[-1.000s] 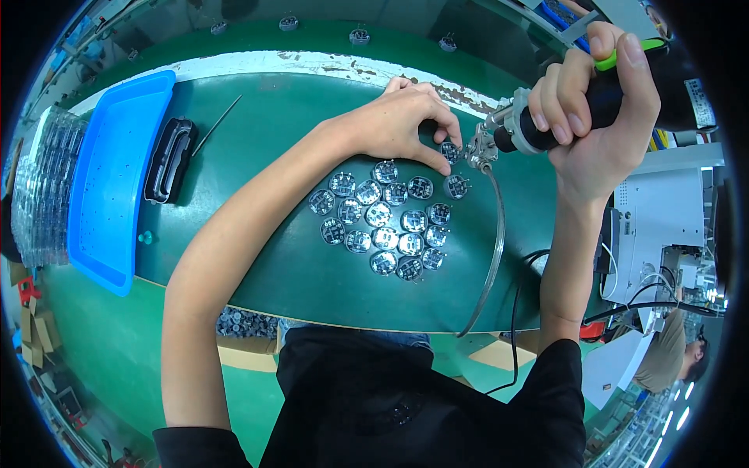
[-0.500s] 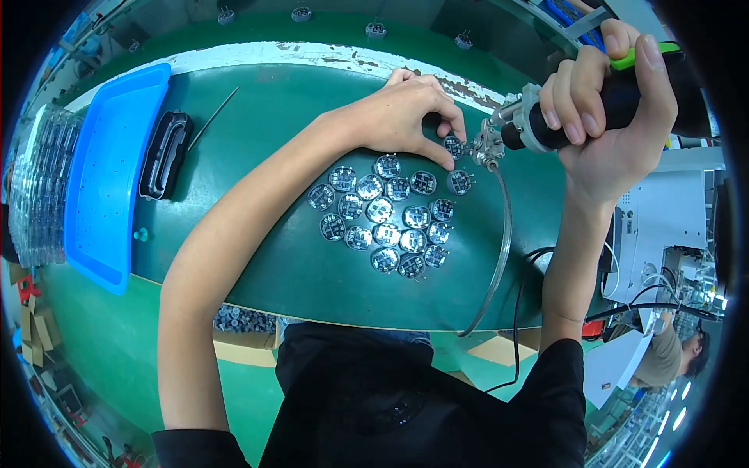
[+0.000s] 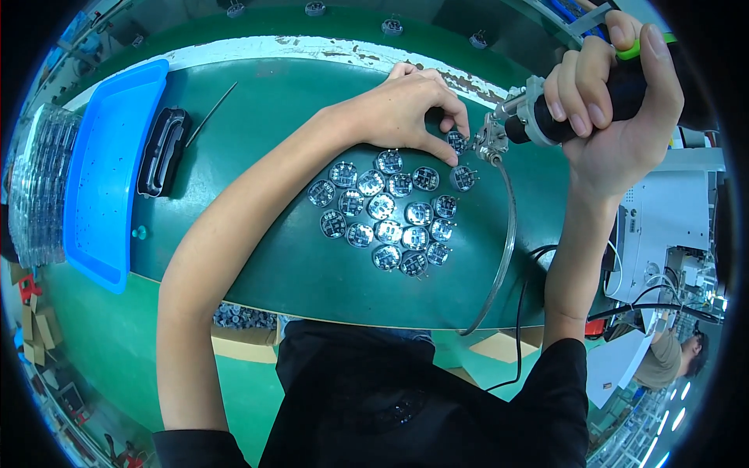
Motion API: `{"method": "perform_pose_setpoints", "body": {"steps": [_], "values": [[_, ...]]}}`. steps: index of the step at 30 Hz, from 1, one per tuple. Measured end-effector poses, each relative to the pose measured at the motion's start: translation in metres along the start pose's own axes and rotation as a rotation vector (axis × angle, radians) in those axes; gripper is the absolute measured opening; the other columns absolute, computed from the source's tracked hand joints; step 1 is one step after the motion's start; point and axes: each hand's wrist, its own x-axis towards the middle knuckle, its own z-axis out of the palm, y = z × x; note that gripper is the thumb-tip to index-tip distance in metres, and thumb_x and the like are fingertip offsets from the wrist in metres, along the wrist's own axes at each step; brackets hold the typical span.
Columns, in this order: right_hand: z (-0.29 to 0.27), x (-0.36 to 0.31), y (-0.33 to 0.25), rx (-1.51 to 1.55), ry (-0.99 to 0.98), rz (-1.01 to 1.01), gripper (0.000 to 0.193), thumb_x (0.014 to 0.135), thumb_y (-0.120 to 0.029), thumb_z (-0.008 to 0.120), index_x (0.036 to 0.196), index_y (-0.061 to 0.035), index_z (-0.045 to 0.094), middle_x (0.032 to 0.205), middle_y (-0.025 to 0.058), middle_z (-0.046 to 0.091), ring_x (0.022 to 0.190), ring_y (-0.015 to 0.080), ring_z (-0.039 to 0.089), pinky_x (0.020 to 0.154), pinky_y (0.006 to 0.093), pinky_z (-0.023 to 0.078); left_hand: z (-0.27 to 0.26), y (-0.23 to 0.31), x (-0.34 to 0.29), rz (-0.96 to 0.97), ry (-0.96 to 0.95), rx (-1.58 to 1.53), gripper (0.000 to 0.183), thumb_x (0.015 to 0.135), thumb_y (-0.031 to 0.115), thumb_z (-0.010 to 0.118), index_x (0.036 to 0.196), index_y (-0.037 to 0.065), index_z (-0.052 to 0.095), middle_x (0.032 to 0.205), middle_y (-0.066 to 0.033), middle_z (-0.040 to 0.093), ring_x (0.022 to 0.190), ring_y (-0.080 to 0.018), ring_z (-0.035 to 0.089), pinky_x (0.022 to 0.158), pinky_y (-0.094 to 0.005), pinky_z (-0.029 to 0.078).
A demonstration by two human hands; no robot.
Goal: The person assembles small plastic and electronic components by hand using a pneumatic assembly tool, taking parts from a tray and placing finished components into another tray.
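Note:
My left hand [image 3: 409, 113] reaches across the green table, thumb and forefinger closed on the sides of a small round circuit-board unit [image 3: 457, 141]. My right hand [image 3: 612, 117] is wrapped round a black powered screwdriver [image 3: 555, 121] with a green trigger lever. The metal head [image 3: 492, 139] of this screwdriver is right beside the pinched unit; whether the two touch I cannot tell. From the head, a clear feed tube [image 3: 509, 234] curves down to the table's near edge. One loose unit [image 3: 463, 179] lies just below my left thumb, and several like it [image 3: 381, 207] are grouped below my left wrist.
On the left stand a blue tray [image 3: 97, 179], a black plastic holder [image 3: 163, 152], a thin metal rod [image 3: 212, 115] and stacked clear trays [image 3: 39, 187]. Beyond the white ledge [image 3: 312, 48], similar units sit on a green strip. Black cables [image 3: 521, 296] hang at the right.
The units on the far green strip have shifted to the right. Both hands keep their grips, and the screwdriver head stays beside the pinched unit. The whole view has shifted slightly.

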Motion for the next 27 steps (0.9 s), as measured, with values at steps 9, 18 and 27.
{"method": "perform_pose_setpoints", "body": {"steps": [9, 18, 27], "values": [[0.046, 0.011, -0.006, -0.148, 0.397, 0.172, 0.037, 0.104, -0.043, 0.05, 0.087, -0.0112, 0.043, 0.044, -0.0019, 0.031, 0.031, 0.0104, 0.027, 0.034, 0.0266, 0.029, -0.002, -0.003, -0.007, -0.044, 0.014, -0.001, 0.037, 0.074, 0.035, 0.089, 0.1, 0.013, 0.074, 0.086, 0.0043, 0.062, 0.113, -0.0181, 0.054, 0.105, -0.0398, 0.029], [-0.033, -0.004, -0.052, 0.132, -0.14, -0.104, 0.035, 0.108, -0.035, 0.033, 0.106, -0.0039, 0.048, 0.055, -0.0015, 0.038, 0.045, 0.0091, 0.037, 0.052, 0.0276, 0.039, -0.042, -0.002, 0.0, -0.103, -0.197, -0.238, 0.044, 0.072, 0.024, 0.09, 0.11, 0.008, 0.076, 0.099, -0.0048, 0.071, 0.105, -0.0198, 0.064, 0.1, -0.0361, 0.047], [0.001, -0.002, -0.038, -0.081, 0.213, -0.05, 0.032, 0.108, -0.035, 0.038, 0.1, -0.0057, 0.048, 0.05, -0.0015, 0.032, 0.04, 0.0086, 0.032, 0.045, 0.0255, 0.034, -0.029, -0.06, 0.049, -0.649, 0.452, 0.51, 0.053, 0.081, 0.051, 0.079, 0.104, 0.004, 0.071, 0.102, -0.0121, 0.073, 0.098, -0.0291, 0.07, 0.087, -0.0429, 0.055]]}}
